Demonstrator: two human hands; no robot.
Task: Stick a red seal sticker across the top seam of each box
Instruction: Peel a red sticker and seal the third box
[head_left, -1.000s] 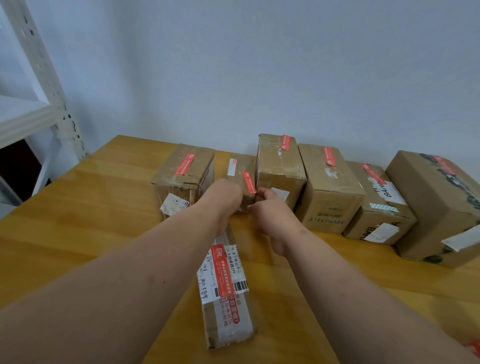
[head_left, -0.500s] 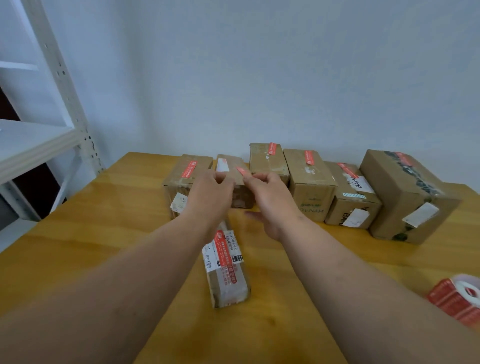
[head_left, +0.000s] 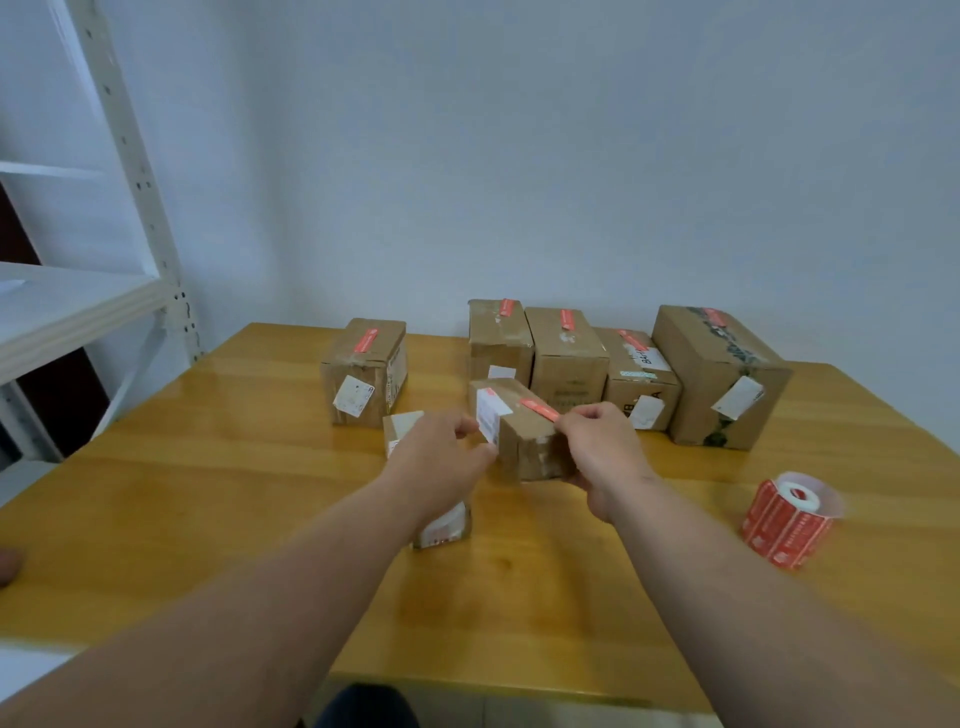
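Small cardboard box (head_left: 519, 431) gripped between both hands, tilted, near the middle of the table (head_left: 208, 467). Left hand (head_left: 441, 457) curled round its left end, fingers against a white label (head_left: 488, 415). Right hand (head_left: 602, 452) curled round the right side, fingertips (head_left: 571, 415) at the end of a red seal sticker (head_left: 540, 409) lying on the box top; whether pinching that sticker or only touching it, cannot tell through the blur.

At 12 o'clock from the held box, a row of four sealed boxes (head_left: 569, 358) standing side by side along the wall, each with a red strip on top, the largest box (head_left: 719, 374) at the right end. At 10 o'clock, a lone box (head_left: 363, 369) with a red strip, well apart from the row. At 7 o'clock, under the left forearm, a long flat parcel (head_left: 441, 525), mostly hidden. At 4 o'clock, well apart, a roll of red stickers (head_left: 784, 514) lying on its side on the table. At 9 o'clock, beyond the table edge, a white metal shelf (head_left: 78, 306).
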